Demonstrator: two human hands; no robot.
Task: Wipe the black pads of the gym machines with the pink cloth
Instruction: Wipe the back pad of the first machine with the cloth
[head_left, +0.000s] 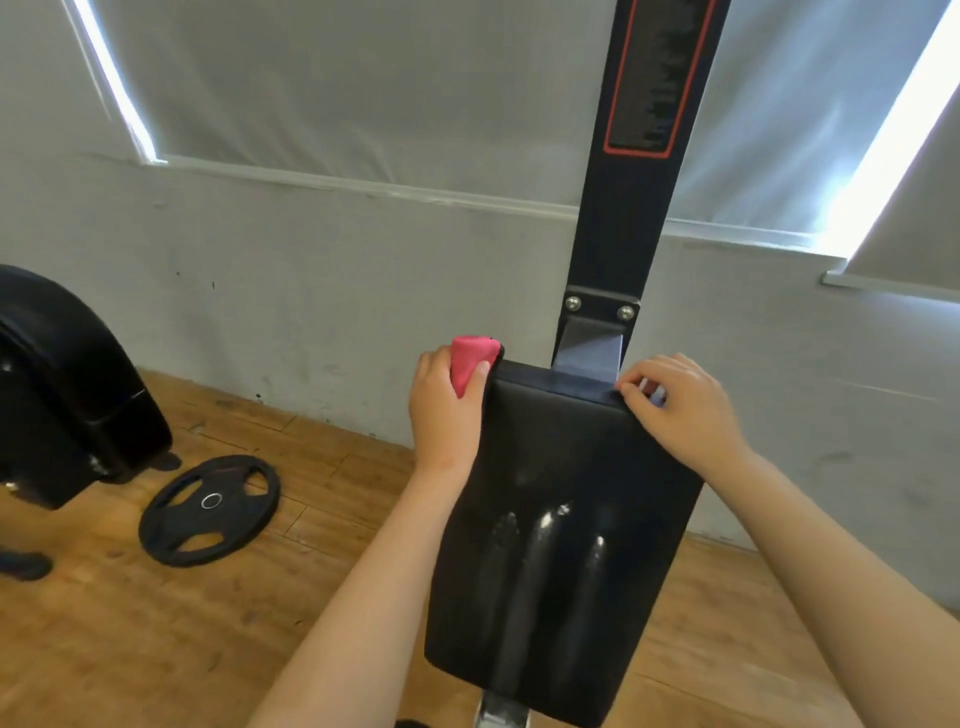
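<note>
A long black pad (561, 519) of a gym machine runs from the bottom of the view up to a black upright post (639, 182). My left hand (447, 415) grips the folded pink cloth (470, 358) and presses it against the pad's top left corner. My right hand (680, 410) rests on the pad's top right corner, fingers curled over the edge. The pad's surface shines with three raised ribs in its lower half.
A black weight plate (210, 509) lies flat on the wooden floor (156, 623) at the left. Another black padded machine part (62, 384) stands at the far left. A grey wall and covered windows are behind the post.
</note>
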